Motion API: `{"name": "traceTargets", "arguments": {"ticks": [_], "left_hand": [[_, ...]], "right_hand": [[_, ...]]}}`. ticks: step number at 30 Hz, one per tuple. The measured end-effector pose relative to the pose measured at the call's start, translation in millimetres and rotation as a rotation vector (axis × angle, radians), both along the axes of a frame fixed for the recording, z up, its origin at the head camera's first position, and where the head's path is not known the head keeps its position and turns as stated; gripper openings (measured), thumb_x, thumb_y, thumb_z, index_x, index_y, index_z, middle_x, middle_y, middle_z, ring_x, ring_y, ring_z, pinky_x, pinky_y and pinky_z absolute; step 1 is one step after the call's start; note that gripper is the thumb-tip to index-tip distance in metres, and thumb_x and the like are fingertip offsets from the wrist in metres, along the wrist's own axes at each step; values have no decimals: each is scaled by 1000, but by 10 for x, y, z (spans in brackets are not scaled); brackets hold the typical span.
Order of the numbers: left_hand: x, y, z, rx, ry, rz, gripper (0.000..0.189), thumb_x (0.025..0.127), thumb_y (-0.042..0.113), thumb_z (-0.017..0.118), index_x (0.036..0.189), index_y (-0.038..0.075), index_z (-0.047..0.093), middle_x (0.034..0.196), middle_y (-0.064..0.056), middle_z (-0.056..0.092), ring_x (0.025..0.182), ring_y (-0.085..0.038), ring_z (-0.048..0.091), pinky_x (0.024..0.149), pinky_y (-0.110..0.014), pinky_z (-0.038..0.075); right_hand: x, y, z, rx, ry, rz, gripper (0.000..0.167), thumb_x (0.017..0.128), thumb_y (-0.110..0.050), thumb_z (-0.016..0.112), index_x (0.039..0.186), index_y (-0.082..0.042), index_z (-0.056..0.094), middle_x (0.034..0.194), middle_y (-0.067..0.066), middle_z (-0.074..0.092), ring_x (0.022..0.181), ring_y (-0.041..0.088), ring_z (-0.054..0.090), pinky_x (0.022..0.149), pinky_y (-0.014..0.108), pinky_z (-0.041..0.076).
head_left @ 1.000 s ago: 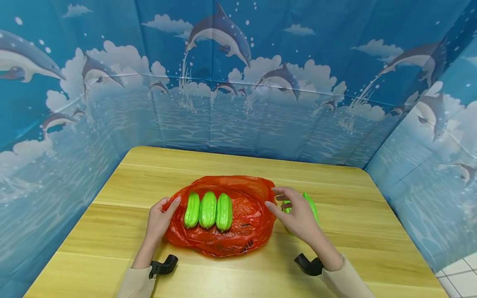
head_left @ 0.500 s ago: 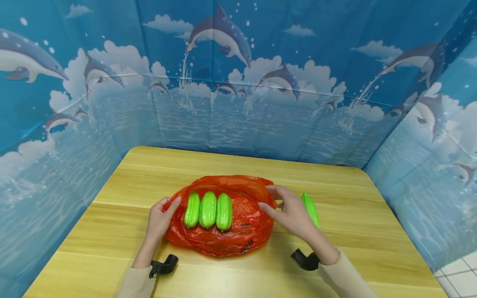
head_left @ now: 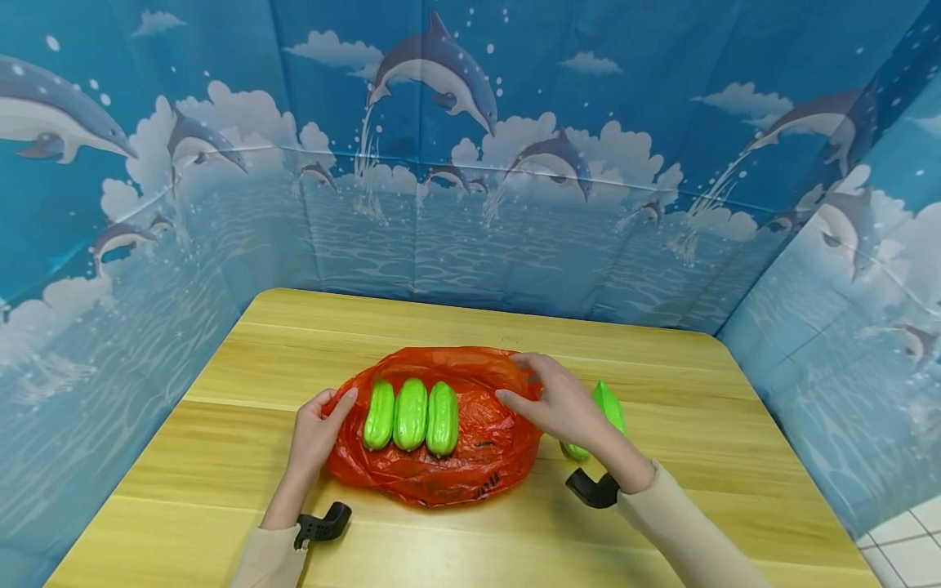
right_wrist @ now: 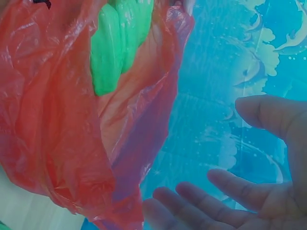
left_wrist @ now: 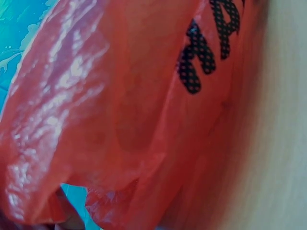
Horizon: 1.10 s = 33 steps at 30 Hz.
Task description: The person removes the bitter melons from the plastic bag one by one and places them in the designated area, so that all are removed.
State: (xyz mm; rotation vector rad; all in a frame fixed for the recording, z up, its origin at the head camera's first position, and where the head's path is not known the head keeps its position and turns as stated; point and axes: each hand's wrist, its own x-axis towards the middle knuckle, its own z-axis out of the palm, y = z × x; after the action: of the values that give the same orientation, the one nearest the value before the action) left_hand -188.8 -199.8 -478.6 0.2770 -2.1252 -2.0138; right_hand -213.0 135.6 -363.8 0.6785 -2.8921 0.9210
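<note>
A red plastic bag lies spread open in the middle of the table. In it three bright green, ridged cucumbers lie side by side toward the left. My left hand pinches the bag's left edge between thumb and fingers; the left wrist view is mostly filled by red plastic with black print. Over the bag's right edge hovers my right hand, thumb and fingers spread apart and holding nothing. The right wrist view has those fingers beside the bag's rim, which the lowest fingertip nearly meets or touches.
Behind the right hand, more green cucumbers lie on the wooden table, partly hidden by the hand and forearm. A blue dolphin-print curtain hangs along the table's back and sides.
My right hand has moved left from beside the cucumbers at the right to the bag's right edge. The left hand and the three cucumbers in the bag stay in place.
</note>
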Motion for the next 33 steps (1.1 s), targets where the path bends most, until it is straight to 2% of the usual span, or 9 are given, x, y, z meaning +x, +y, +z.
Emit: {"name": "traceTargets", "arguments": {"ticks": [6, 15, 28, 33], "left_hand": [[1, -2, -4, -2, 6, -5, 42, 89, 40, 65, 88, -1, 58, 72, -6, 55, 61, -13, 53, 52, -24, 46], [3, -11, -6, -9, -3, -9, 44, 89, 42, 64, 87, -1, 57, 71, -7, 54, 60, -14, 53, 51, -24, 46], [7, 7, 13, -16, -9, -13, 44, 90, 42, 64, 89, -1, 58, 74, -8, 55, 62, -15, 54, 53, -24, 47], [4, 4, -4, -18, -8, -5, 43, 90, 42, 64, 89, -1, 58, 74, -8, 56, 62, -14, 54, 53, -24, 48]], "right_hand": [[-93, -49, 20, 41, -41, 39, 65, 87, -47, 64, 136, -7, 48, 126, 9, 55, 105, 28, 56, 82, 45, 47], [-203, -134, 33, 95, -115, 58, 67, 88, -50, 63, 137, -7, 47, 124, 11, 55, 101, 25, 56, 83, 44, 47], [-310, -287, 24, 126, -181, 85, 63, 89, -42, 64, 137, -4, 46, 123, 12, 56, 106, 28, 56, 86, 45, 46], [-347, -355, 19, 150, -237, 94, 65, 89, -44, 64, 137, -4, 45, 125, 12, 55, 109, 28, 54, 86, 45, 46]]}}
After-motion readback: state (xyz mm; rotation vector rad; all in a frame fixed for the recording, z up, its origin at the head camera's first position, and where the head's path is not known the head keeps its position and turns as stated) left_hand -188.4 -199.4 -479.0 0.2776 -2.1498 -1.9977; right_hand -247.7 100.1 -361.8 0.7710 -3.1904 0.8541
